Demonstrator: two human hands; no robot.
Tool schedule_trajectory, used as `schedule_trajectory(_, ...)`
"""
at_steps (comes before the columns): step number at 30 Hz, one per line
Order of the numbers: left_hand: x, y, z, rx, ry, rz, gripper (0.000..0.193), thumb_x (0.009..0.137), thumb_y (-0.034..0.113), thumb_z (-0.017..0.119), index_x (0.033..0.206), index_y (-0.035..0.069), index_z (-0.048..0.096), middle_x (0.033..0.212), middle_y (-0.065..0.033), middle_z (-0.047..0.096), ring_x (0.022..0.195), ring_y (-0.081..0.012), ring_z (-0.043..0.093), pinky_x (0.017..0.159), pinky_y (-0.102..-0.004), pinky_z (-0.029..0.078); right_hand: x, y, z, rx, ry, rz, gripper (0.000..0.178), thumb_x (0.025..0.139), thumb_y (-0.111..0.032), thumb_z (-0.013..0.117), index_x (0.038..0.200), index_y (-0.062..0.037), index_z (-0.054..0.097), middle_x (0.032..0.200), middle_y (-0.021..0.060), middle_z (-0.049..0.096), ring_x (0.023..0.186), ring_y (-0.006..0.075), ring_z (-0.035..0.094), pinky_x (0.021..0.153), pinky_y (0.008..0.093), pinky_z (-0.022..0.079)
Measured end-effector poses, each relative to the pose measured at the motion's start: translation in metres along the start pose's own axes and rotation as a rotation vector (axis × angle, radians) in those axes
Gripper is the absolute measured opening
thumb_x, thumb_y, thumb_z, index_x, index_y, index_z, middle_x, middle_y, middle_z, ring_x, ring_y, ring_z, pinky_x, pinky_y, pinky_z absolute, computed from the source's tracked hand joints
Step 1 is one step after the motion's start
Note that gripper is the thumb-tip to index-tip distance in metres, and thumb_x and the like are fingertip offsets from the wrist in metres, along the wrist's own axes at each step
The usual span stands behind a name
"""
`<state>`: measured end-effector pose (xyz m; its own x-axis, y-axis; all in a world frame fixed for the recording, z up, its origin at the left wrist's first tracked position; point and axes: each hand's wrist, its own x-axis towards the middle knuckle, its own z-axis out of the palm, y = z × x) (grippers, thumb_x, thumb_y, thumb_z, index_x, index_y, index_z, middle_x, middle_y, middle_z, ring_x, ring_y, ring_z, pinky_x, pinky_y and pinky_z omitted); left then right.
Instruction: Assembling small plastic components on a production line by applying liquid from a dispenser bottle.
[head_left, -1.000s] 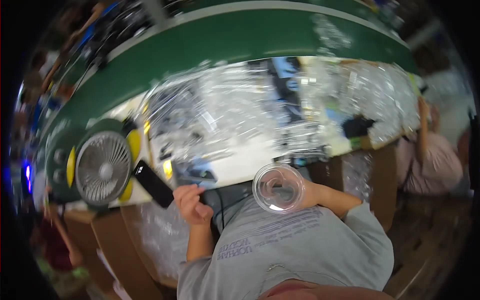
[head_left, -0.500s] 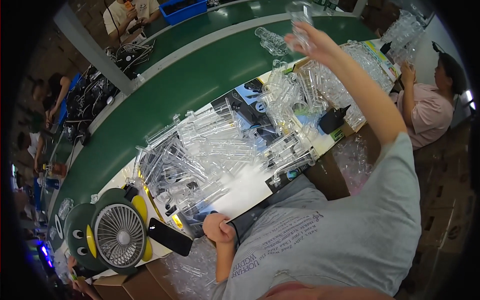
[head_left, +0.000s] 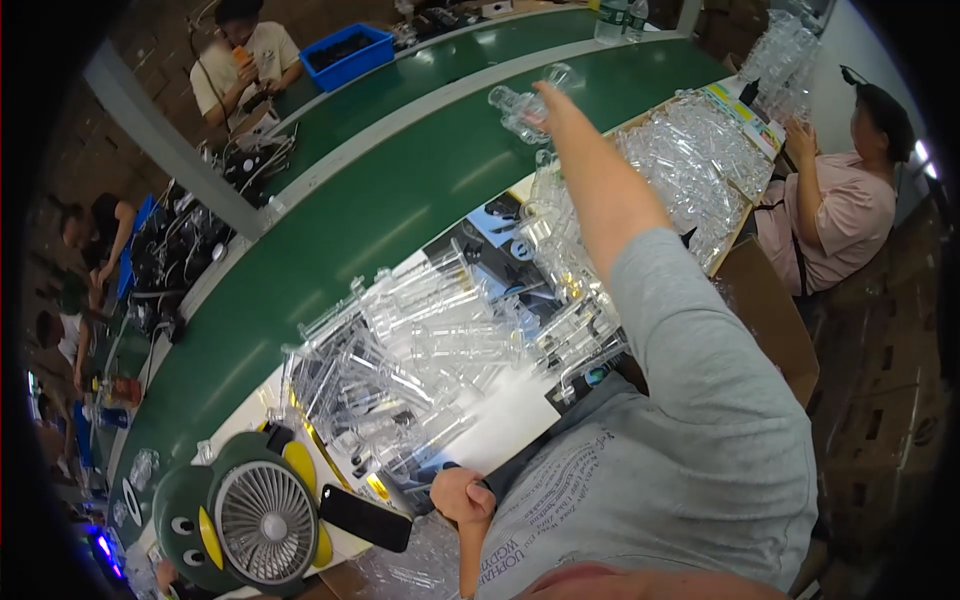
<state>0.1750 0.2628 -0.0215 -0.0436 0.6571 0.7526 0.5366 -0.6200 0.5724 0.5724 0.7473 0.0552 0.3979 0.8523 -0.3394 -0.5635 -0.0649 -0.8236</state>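
Observation:
Stretched far out over the green work surface (head_left: pixel 440 165), my right hand (head_left: pixel 543 108) is closed about a clear plastic part (head_left: pixel 562 76); its fingers are partly hidden. Right beside it, another clear plastic piece (head_left: pixel 512 108) lies on the green surface. My left hand (head_left: pixel 462 495) stays low by the near edge of the white board (head_left: pixel 505 415), its fingers curled in. Whatever it may hold is hidden. Between my hands, a pile of clear plastic tube-like parts (head_left: pixel 465 340) covers much of the board.
A green fan with a cartoon face (head_left: pixel 272 525) and a black phone (head_left: pixel 366 517) sit at the near left. More clear parts (head_left: pixel 680 160) fill an area at the right, beside a seated person (head_left: pixel 845 195). Across stand a blue bin (head_left: pixel 347 57) and plastic bottles (head_left: pixel 612 20).
My right hand has come down and leftward with the clear part, to the piece on the green surface. My left hand keeps its curled shape by the board edge. The whole view has shifted slightly.

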Motion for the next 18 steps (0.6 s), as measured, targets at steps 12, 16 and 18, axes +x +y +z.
schedule_trajectory(12, -0.017, -0.004, -0.008, 0.161, 0.013, -0.032, 0.031, 0.084, 0.016, 0.041, 0.056, 0.005, 0.049, 0.051, -0.0077, 0.047, 0.041, -0.0252, 0.045, 0.041, -0.0336, 0.034, -0.057, 0.038, 0.072, -0.2, 0.195, -0.161, 0.037, 0.069, -0.022, 0.071, 0.092, 0.0033, 0.058, 0.082, 0.0134, 0.061, 0.067, 0.0216, 0.061, 0.054, 0.0319, 0.052)
schedule_trajectory(16, -0.009, 0.005, 0.006, 0.172, 0.009, -0.062, 0.033, 0.086, 0.016, 0.039, 0.056, 0.004, 0.047, 0.05, -0.0083, 0.045, 0.042, -0.0252, 0.043, 0.041, -0.0336, 0.033, -0.094, -0.036, 0.107, -0.23, -0.05, -0.309, 0.048, 0.065, -0.019, 0.074, 0.094, 0.0122, 0.052, 0.085, 0.0159, 0.058, 0.061, 0.0225, 0.059, 0.047, 0.0301, 0.05)
schedule_trajectory(18, -0.011, 0.006, 0.002, 0.188, 0.04, -0.072, 0.034, 0.086, 0.016, 0.038, 0.056, 0.004, 0.047, 0.05, -0.0087, 0.045, 0.042, -0.0252, 0.043, 0.041, -0.0335, 0.032, -0.138, -0.05, 0.134, -0.387, -0.238, -0.479, 0.05, 0.064, -0.021, 0.076, 0.092, 0.0136, 0.053, 0.076, 0.0141, 0.059, 0.06, 0.0202, 0.059, 0.045, 0.0295, 0.049)
